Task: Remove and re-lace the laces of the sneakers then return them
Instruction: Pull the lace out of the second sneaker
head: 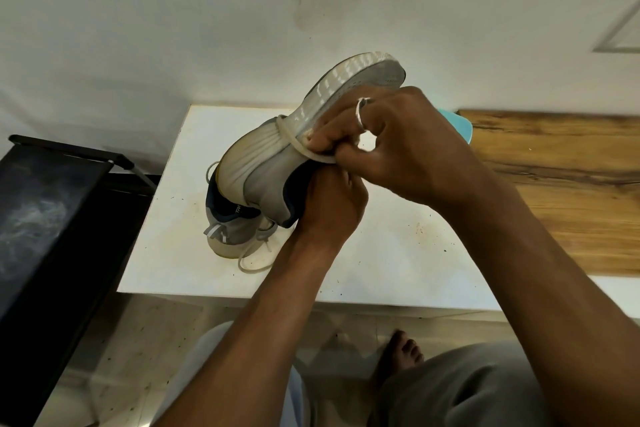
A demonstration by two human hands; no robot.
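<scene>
Held sole-up: grey-and-white mesh sneaker (273, 163), left hand (329, 208) curled round its collar; right hand (408, 146) pinches the off-white flat lace (292, 143) between thumb and finger. Risk — the lace, looped over the heel beyond the fingertips, may snag under a hard pull, twisting the sneaker out of grip.

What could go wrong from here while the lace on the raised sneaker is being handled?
The lace is looped round the raised sneaker and looks taut; a hard pull by the right hand could snag it.
The left hand holds that shoe above the second sneaker on the table; a slip might drop it onto that one's loose laces.
</scene>
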